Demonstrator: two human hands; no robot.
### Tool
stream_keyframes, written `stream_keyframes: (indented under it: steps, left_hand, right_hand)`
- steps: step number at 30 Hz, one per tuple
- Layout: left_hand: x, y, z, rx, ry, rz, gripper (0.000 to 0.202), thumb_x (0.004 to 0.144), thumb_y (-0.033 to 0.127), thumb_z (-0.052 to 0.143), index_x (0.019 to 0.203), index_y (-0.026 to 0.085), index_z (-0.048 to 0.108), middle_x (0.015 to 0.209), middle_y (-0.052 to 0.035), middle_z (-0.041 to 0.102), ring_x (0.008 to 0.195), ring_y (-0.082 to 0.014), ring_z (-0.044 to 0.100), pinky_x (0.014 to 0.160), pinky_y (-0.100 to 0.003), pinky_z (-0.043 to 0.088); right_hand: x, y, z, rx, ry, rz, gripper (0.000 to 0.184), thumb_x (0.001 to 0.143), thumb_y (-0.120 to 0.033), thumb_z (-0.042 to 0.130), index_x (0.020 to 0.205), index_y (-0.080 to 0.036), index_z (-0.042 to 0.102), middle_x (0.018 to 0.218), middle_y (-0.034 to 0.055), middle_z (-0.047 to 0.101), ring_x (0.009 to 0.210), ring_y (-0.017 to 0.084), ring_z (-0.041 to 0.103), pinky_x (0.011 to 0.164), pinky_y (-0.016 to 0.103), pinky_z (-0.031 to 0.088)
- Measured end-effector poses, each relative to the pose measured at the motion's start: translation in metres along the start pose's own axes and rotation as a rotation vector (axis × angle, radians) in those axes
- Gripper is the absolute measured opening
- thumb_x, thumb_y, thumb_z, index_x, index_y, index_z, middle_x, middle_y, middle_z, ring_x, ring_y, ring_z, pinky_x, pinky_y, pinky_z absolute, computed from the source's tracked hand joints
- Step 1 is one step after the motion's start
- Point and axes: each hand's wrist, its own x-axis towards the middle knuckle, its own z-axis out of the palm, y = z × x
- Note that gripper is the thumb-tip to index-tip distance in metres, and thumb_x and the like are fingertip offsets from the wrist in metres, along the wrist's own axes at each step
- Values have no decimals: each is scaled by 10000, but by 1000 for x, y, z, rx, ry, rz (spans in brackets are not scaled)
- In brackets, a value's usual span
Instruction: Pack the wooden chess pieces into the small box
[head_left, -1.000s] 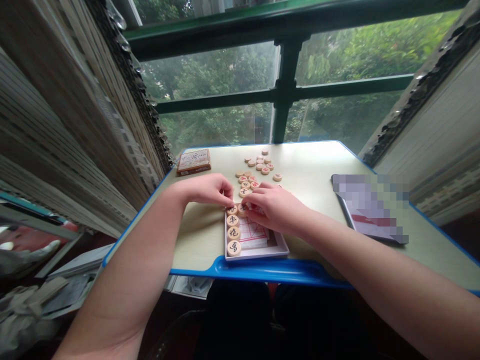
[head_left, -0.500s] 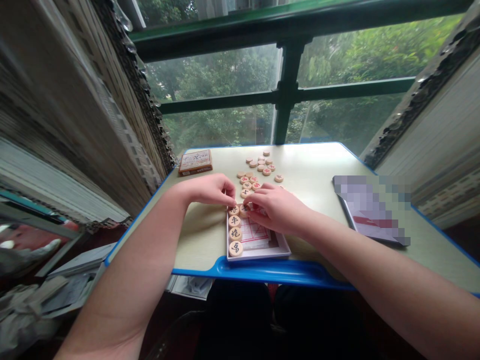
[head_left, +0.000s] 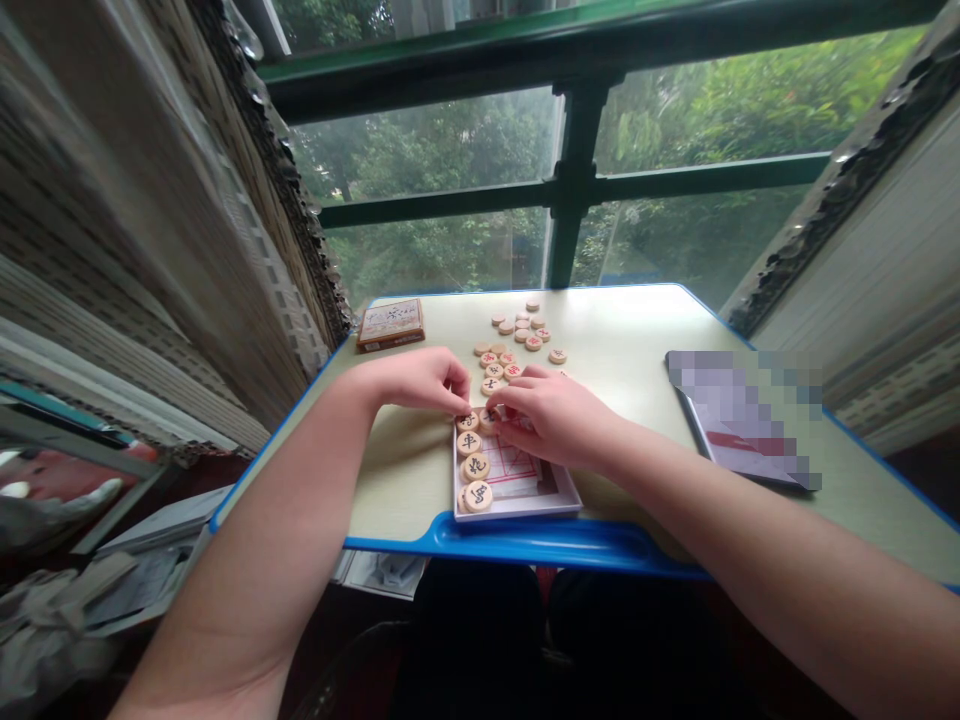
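Note:
A shallow white box stands near the table's front edge, with a red-lined sheet inside. Round wooden Chinese chess pieces with black characters line its left side; the nearest piece and the one behind it sit off-centre over other pieces. At the far left corner, my left hand is closed, fingertips on a chess piece. My right hand reaches over the box from the right, fingers curled onto an adjoining chess piece. Its fingers partly cover that piece.
Several loose chess pieces lie beyond the box, some with red characters. A small brown patterned box stands at the back left. On the right lies a dark-edged tablet-like object, partly blurred out. The table has a blue rim before a window.
The two nearest pieces in the left column have slid right and turned, exposing edges of pieces under them. Both hands have stayed nearly still.

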Motion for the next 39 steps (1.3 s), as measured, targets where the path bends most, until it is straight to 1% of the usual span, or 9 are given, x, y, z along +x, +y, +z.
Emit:
stream_keyframes:
  steps: [7, 11, 13, 15, 17, 23, 30, 35, 39]
  left_hand:
    - [0, 1, 0, 5, 7, 10, 322, 692, 427, 604, 781, 128, 685, 659, -2, 600, 617, -113, 469, 538, -212, 321]
    - [-1, 1, -1, 6, 3, 17, 314, 696, 418, 599, 789, 130, 680, 661, 1, 592, 616, -111, 463, 544, -215, 320]
    - [-1, 1, -1, 5, 3, 16, 316, 699, 422, 594, 787, 129, 675, 666, 1, 587, 620, -112, 460, 545, -216, 319]
    - [-1, 2, -1, 4, 8, 10, 319, 699, 427, 589, 776, 127, 666, 671, 2, 582, 624, -113, 458, 545, -218, 318]
    - [-1, 4, -1, 1, 7, -3, 313, 698, 421, 585, 770, 126, 659, 672, 3, 576, 627, -115, 457, 546, -219, 317]
    - [-2, 11, 0, -5, -4, -42, 271, 696, 371, 562, 766, 126, 650, 674, 2, 570, 647, -121, 464, 553, -220, 322]
    - [-1, 7, 1, 3, 3, -36, 235, 682, 325, 542, 758, 129, 646, 669, 7, 569, 638, -118, 457, 560, -219, 321]
    - [0, 6, 0, 0, -1, -31, 238, 679, 329, 542, 754, 127, 643, 668, 8, 567, 628, -114, 445, 557, -221, 315]
    - [-1, 8, 0, 6, 8, -37, 235, 676, 327, 541, 744, 127, 643, 661, 10, 562, 623, -113, 439, 550, -221, 310]
  right_hand:
    - [0, -1, 0, 3, 13, -5, 225, 827, -331, 573, 927, -156, 674, 810, 81, 670, 774, 194, 493, 665, 288, 370]
    - [-1, -2, -4, 41, 75, -52, 228, 821, -322, 574, 923, -143, 670, 800, 79, 661, 737, 178, 486, 681, 293, 379]
    - [-2, -4, -6, 72, 98, -102, 173, 811, -292, 579, 850, -150, 671, 747, 64, 645, 703, 165, 472, 676, 288, 378]
    - [-2, -6, -6, 89, 87, -163, 127, 802, -244, 577, 758, -161, 663, 685, 48, 621, 678, 157, 459, 674, 282, 375]
    - [-3, -7, -5, 91, 67, -213, 116, 792, -196, 574, 720, -166, 660, 660, 42, 610, 669, 153, 451, 681, 280, 373]
    - [-2, -7, 3, 61, 65, -260, 155, 813, -172, 558, 724, -172, 684, 678, 53, 620, 686, 161, 435, 656, 272, 355]
    - [0, -5, 4, 80, 75, -296, 176, 835, -169, 545, 745, -175, 696, 679, 47, 626, 664, 154, 415, 651, 269, 342]
    - [-1, -7, 1, 96, 67, -275, 172, 816, -163, 548, 699, -165, 673, 649, 48, 608, 673, 157, 432, 654, 273, 350]
    - [-4, -13, -6, 155, 36, -297, 125, 786, -228, 580, 730, -159, 668, 676, 46, 607, 670, 155, 455, 672, 283, 373]
